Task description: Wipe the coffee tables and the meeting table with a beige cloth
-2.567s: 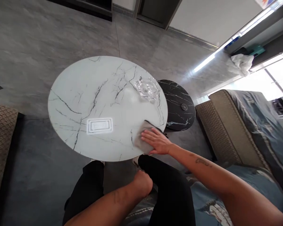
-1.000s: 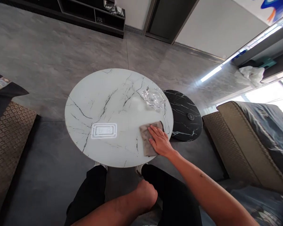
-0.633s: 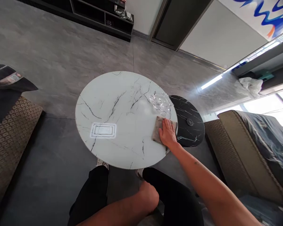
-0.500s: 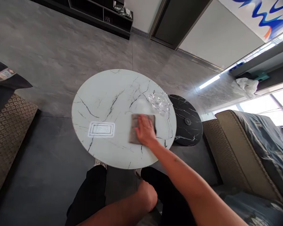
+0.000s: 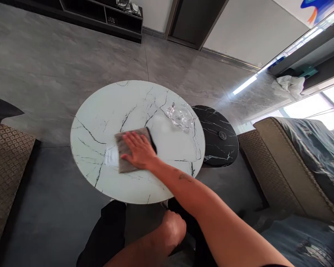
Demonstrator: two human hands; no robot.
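My right hand (image 5: 138, 150) lies flat on a grey-brown cleaning cloth (image 5: 122, 163), fingers spread, and presses it against the white marble-patterned round tabletop (image 5: 100, 107). A dark edge of the cloth shows to the right of the hand. Below the table's near edge, my left hand (image 5: 174, 226) is closed in a fist by my knees. Its fingertips are hidden, and nothing shows sticking out of it. Crumpled clear plastic film (image 5: 180, 116) lies on the far right part of the tabletop.
A lower black round table (image 5: 218, 139) adjoins on the right. Beyond it is a plastic-covered sofa (image 5: 284, 159); another patterned seat (image 5: 11, 167) stands at the left. A dark cabinet (image 5: 122, 27) lines the far wall. White plastic (image 5: 289, 87) lies by the window.
My right hand has slid the cloth leftward across the tabletop, onto the area beside the bright light reflection. The view has shifted slightly. My left hand stays low in a fist.
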